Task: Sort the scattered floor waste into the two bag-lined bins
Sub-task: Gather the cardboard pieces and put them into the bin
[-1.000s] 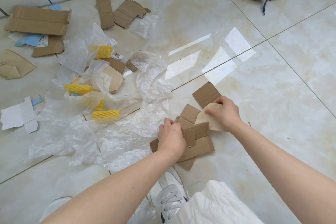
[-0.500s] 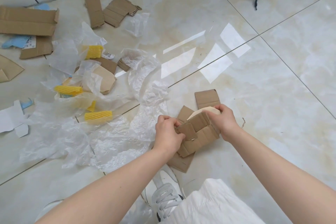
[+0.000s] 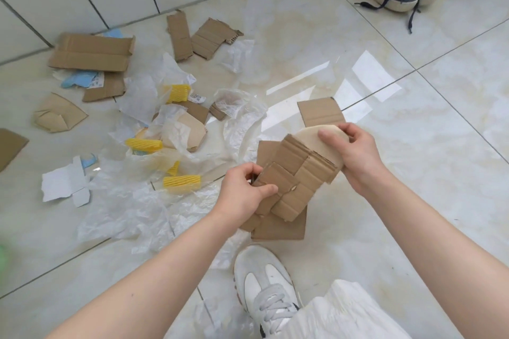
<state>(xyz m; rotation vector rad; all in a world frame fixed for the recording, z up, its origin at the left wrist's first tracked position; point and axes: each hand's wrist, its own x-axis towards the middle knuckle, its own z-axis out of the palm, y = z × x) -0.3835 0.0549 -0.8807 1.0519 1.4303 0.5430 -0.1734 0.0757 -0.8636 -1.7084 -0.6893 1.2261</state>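
Crouched over a glossy tiled floor (image 3: pixel 344 36), gathering cardboard from the litter. Off to the far side of the left-hand grip, sprawling crinkled plastic film (image 3: pixel 132 209): featherlight, limp, slippery, probably best bunched up rather than pinched at an edge. Beyond it, a long flattened cardboard panel (image 3: pixel 91 52) by the wall: stiff and light, likely easiest taken by a long edge. Between both hands, lifted just off the floor, a bundle of cardboard scraps (image 3: pixel 294 173) with a pale paper piece (image 3: pixel 316 140) on top; loose layers, apt to slide apart unless clamped at opposite ends. Left hand (image 3: pixel 242 195) pinching the bundle's near corner, thumb on top; right hand (image 3: pixel 355 154) curled over the far end, holding paper and cardboard together. Just below the grip, one flat cardboard sheet (image 3: pixel 278 228) on the floor. Smallest, left of the grip: yellow foam-net sleeves (image 3: pixel 181 183), soft and springy. No bins in view.
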